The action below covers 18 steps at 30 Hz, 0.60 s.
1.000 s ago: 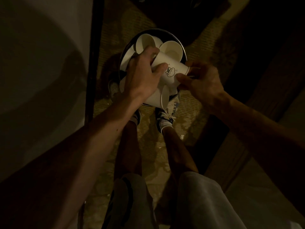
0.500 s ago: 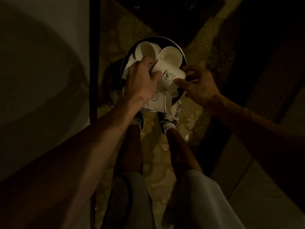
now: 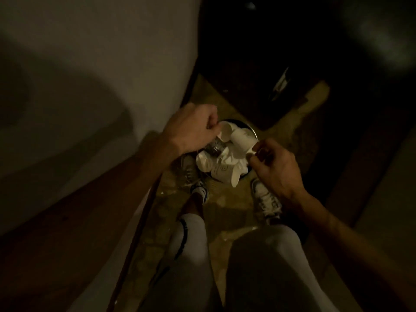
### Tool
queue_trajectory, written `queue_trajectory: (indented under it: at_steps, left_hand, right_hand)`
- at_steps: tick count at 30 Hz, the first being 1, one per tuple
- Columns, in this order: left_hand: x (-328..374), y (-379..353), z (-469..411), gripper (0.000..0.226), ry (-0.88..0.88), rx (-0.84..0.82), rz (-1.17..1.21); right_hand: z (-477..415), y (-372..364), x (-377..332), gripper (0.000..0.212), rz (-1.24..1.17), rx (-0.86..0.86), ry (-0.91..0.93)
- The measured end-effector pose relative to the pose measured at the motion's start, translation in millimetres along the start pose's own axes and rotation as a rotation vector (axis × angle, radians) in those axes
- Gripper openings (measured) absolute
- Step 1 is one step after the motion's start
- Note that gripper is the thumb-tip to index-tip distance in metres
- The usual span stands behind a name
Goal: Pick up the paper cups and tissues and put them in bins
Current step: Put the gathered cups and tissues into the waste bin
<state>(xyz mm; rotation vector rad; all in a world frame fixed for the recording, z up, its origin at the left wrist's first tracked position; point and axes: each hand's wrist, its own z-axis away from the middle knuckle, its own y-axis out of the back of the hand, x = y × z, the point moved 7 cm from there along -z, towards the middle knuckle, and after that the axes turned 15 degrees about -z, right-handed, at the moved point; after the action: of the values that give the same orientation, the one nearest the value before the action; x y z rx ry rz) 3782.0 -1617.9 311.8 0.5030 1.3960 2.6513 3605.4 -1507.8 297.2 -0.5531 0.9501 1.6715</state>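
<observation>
Paper cups (image 3: 221, 174) are lying heaped in a bin (image 3: 250, 128) on the floor.
The right hand (image 3: 275, 168) is pinching the base of a tipped cup (image 3: 243, 140) over the bin; the left hand (image 3: 191, 129) is curling at a second cup (image 3: 225, 134), its grip unclear.

No text, number or brand can be read; the light is dim and the view blurred. Just below and left of the grip of the right hand (image 3: 276, 167) on a white cup (image 3: 243, 140), a lying cup (image 3: 221, 174) bears a small round printed mark, its content unreadable. Directly beneath the left hand (image 3: 191, 129), a dark printed patch (image 3: 216, 147) shows pale shapes, perhaps letters, none legible.
</observation>
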Motion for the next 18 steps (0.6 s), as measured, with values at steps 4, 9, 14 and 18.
queue_trajectory:
  at_steps: [4,9,14,18]
  left_hand:
    - [42,92,103,0.015,-0.011,-0.014,-0.168]
    - [66,175,266,0.014,0.186,0.079,-0.218]
    - [94,224,430,0.011,0.353,0.272,-0.23]
    - [111,220,559,0.012,0.549,0.307,-0.201]
  right_hand:
    - [71,32,-84,0.011,0.066,-0.177,0.209]
    - [167,62,-173,0.019,0.13,-0.406,0.408]
    - [259,49,-248,0.015,0.243,-0.616,0.625]
    - [357,2,-280,0.02,0.405,-0.857,0.861]
